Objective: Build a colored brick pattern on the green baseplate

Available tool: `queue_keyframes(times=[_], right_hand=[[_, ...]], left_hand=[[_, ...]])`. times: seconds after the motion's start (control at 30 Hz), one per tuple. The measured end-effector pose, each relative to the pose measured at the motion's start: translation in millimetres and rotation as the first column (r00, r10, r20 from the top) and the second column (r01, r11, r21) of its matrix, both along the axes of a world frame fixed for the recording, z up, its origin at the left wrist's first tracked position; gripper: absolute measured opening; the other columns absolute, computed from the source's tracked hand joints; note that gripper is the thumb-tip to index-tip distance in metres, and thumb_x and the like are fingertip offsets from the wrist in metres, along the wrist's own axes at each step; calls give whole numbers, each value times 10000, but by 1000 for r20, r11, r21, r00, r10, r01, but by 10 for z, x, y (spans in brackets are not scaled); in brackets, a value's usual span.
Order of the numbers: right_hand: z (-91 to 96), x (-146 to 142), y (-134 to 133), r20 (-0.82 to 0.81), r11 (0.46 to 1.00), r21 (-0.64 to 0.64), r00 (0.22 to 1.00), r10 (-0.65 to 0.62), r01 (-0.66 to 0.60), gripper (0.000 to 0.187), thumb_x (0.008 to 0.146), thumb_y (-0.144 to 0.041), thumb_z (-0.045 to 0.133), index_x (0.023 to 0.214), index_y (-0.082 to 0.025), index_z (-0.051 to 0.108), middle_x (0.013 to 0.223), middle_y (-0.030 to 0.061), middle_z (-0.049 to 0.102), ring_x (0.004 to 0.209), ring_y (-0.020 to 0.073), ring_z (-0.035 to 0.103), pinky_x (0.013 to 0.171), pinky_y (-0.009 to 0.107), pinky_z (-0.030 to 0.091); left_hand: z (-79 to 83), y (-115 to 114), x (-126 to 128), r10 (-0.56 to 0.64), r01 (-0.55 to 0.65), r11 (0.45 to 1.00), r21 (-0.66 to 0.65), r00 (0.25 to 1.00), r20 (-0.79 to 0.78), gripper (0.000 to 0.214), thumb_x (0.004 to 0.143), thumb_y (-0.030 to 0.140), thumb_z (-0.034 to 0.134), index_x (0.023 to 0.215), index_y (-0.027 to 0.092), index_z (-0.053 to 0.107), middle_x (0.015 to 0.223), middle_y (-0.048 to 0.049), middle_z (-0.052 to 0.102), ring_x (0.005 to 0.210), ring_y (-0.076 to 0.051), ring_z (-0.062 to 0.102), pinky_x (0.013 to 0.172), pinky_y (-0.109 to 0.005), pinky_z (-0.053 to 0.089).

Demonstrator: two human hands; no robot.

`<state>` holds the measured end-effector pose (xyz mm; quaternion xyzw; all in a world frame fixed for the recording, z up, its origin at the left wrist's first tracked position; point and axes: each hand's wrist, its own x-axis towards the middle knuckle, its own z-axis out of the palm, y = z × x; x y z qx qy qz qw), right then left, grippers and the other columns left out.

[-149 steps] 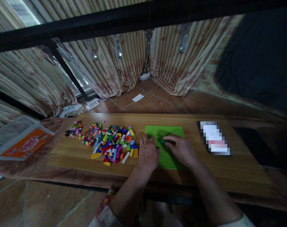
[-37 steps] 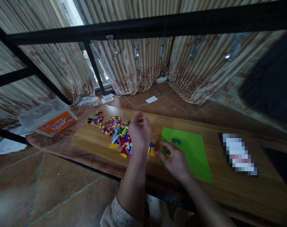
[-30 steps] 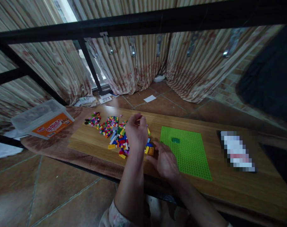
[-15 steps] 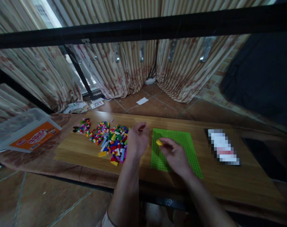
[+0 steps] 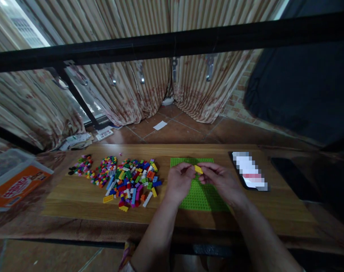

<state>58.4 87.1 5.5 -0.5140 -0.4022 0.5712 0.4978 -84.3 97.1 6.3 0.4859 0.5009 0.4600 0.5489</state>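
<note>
A small yellow brick [image 5: 198,169] is pinched between the fingertips of my left hand [image 5: 178,183] and my right hand [image 5: 221,181]. Both hands hover together over a bright green studded baseplate [image 5: 200,196] that lies flat on the wooden board [image 5: 75,196]. To the left of my hands lies a spread pile of small bricks in many colours [image 5: 129,179]. A smaller scatter of tiny pieces [image 5: 84,168] lies further left. The dark green brick seen earlier on the plate is hidden behind my hands.
A clear plastic box with an orange label [image 5: 10,181] sits at the far left. A phone with a blurred screen [image 5: 249,174] lies right of the baseplate. A dark flat object [image 5: 296,177] lies further right. A black rail [image 5: 172,41] crosses overhead before striped curtains.
My right hand picked a yellow brick from the pile and carried it over the baseplate. My left hand left the pile and joined it on the brick. The camera swung back to centre.
</note>
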Motion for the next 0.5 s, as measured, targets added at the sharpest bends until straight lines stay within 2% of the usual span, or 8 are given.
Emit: queue_keyframes(times=[0.17, 0.3, 0.4, 0.5], right_hand=[[-132, 33, 20, 140, 995, 95, 990, -12, -1, 380, 689, -429, 742, 971, -176, 708, 754, 28, 725, 680, 156, 665, 714, 340, 542], [-195, 67, 13, 351, 980, 189, 936, -11, -60, 337, 748, -383, 684, 1027, -194, 700, 886, 48, 742, 803, 191, 681, 787, 369, 526], [-200, 120, 23, 596, 969, 241, 796, -105, -53, 264, 799, -359, 622, 998, -222, 725, 931, 51, 731, 826, 195, 666, 811, 372, 505], [-210, 176, 58, 754, 967, 253, 631, -181, -25, 225, 796, -342, 621, 952, -242, 749, 954, 57, 706, 834, 200, 653, 821, 372, 490]], left_hand=[[-5, -8, 89, 99, -80, 978, -191, 990, 96, 71, 773, 211, 628, 786, 151, 664, 672, -9, 683, 581, -108, 631, 577, -215, 497], [-53, 2, 120, 107, -87, 974, -207, 990, 88, 83, 770, 193, 622, 814, 144, 671, 675, -10, 680, 586, -108, 637, 584, -216, 502], [-127, 54, 41, 95, -103, 989, -109, 993, -72, 130, 783, 200, 607, 870, 150, 691, 735, -23, 703, 613, -122, 649, 617, -240, 517], [-167, 125, -103, 141, -129, 990, 58, 936, -323, 177, 805, 173, 574, 921, 154, 707, 848, -65, 734, 749, -164, 684, 748, -298, 537]])
